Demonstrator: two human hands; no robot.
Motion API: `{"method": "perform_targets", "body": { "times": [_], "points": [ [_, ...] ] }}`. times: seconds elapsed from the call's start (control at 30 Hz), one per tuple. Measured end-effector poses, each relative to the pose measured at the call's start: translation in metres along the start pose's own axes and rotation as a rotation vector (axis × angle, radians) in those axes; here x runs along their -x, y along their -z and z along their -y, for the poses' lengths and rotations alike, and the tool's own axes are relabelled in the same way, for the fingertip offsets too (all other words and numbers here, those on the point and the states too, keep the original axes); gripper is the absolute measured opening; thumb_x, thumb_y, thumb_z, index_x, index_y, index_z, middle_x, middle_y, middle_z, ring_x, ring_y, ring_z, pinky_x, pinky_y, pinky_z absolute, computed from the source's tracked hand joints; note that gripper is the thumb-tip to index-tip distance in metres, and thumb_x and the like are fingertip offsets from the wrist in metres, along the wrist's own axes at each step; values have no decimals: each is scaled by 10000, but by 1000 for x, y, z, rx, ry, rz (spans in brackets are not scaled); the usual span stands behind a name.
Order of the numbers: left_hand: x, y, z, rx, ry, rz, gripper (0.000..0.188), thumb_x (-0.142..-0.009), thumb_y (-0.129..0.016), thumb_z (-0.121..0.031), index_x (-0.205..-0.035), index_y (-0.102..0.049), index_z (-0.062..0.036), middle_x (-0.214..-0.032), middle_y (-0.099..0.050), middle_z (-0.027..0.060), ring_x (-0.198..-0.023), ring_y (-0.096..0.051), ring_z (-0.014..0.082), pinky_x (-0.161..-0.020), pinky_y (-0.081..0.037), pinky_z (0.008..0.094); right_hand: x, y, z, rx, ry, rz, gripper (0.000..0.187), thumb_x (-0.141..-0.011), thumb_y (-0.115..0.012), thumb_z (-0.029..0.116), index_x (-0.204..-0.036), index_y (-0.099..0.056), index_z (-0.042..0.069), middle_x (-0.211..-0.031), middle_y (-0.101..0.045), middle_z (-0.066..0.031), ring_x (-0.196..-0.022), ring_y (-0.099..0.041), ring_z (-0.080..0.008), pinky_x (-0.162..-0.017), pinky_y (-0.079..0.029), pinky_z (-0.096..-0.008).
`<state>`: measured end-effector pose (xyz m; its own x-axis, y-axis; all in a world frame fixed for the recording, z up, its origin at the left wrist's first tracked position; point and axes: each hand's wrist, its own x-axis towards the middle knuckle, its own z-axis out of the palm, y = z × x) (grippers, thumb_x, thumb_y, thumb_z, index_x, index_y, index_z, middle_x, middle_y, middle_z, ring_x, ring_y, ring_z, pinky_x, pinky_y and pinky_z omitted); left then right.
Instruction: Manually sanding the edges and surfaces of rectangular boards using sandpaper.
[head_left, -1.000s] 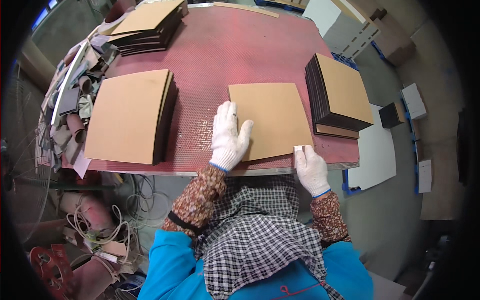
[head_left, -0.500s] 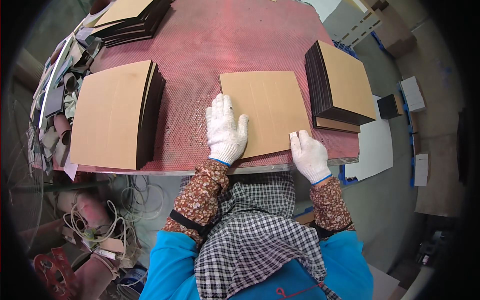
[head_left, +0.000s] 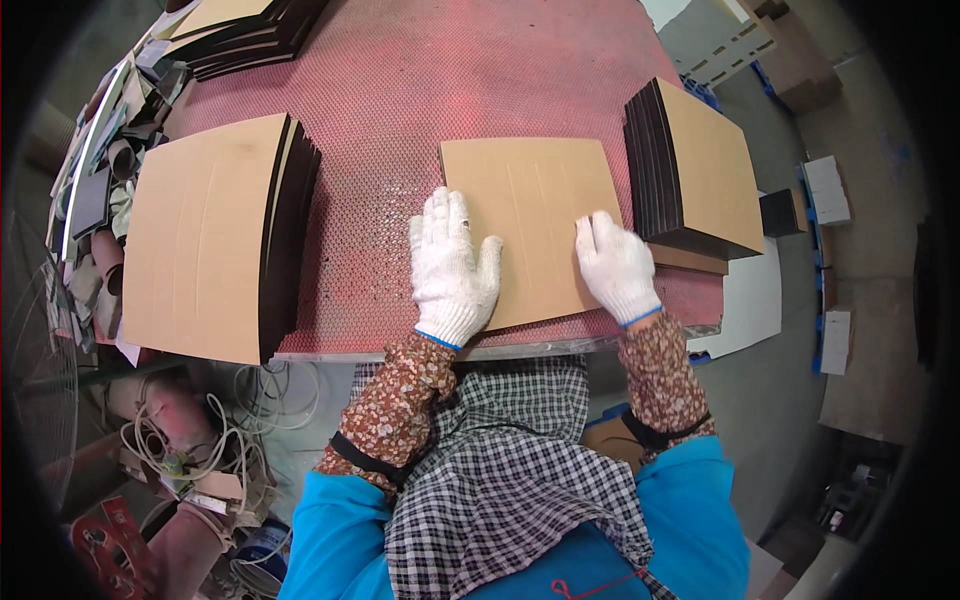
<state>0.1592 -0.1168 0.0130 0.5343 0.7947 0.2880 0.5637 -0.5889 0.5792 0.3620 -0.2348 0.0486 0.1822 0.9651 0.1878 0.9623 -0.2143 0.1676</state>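
Note:
A tan cardboard panel point(head_left: 535, 230) with faint crease lines lies on the red mesh-patterned tabletop in front of me. My left hand point(head_left: 452, 265), in a white knit glove, rests flat along its left edge, fingers stretched out and thumb over the board. At the panel's right edge is my right hand point(head_left: 615, 262), also gloved, its fingers bent and closed together. Whatever those fingertips pinch, if anything, is too small or hidden to name. Stacks of similar panels with dark edges stand on both sides: a left stack point(head_left: 205, 235) and a right stack point(head_left: 710, 170).
Another fanned stack point(head_left: 235, 30) sits at the far left of the table point(head_left: 400, 100). Scraps and cardboard tubes point(head_left: 107, 250) crowd the left side. Below left are coiled hoses point(head_left: 215, 450) and machinery. White sheets and pallets stand on the floor to the right.
My right hand has moved away from me, up along the panel's right edge. The left hand stays flat on the panel. The view has shifted slightly.

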Motion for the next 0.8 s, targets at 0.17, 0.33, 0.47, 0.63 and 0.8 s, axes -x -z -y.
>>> {"method": "perform_targets", "body": {
  "times": [0.17,0.33,0.47,0.63,0.8],
  "points": [
    [1,-2,-1,24,2,-21,704,-927,-684,-238,-1480,-419,108,-1538,-431,316,-1455,-397,445,-1237,-252,531,-58,-24,-18,-217,-273,106,313,-1047,-477,344,-994,-609,65,-860,-719,-215,-795,-720,-413,-681,-576,-542],
    [2,1,-1,48,7,-17,702,-928,-683,-240,-1475,-423,113,-1536,-434,315,-1454,-398,447,-1237,-253,531,-88,-11,-15,-276,-389,192,388,-1051,-446,388,-1088,-631,49,-943,-728,-252,-915,-708,-457,-838,-554,-578],
    [-1,0,-1,43,4,-17,699,-936,-673,-248,-1476,-422,119,-1544,-428,317,-1461,-392,444,-1241,-245,529,-85,-10,-17,-296,-384,171,392,-1051,-445,383,-1084,-624,36,-955,-726,-262,-936,-698,-468,-855,-545,-575],
    [0,-2,2,29,35,21,723,-967,-635,-301,-1500,-397,125,-1566,-404,322,-1490,-360,435,-1262,-211,523,-51,11,-8,-317,-362,299,369,-1048,-452,357,-1066,-615,26,-976,-708,-282,-947,-690,-462,-826,-544,-568],
    [0,-2,0,21,35,30,736,-982,-614,-327,-1513,-383,126,-1575,-396,318,-1505,-346,421,-1274,-192,515,29,36,7,-312,-318,341,300,-1044,-499,318,-979,-588,39,-844,-687,-252,-808,-690,-448,-703,-552,-562]
  ]
}}
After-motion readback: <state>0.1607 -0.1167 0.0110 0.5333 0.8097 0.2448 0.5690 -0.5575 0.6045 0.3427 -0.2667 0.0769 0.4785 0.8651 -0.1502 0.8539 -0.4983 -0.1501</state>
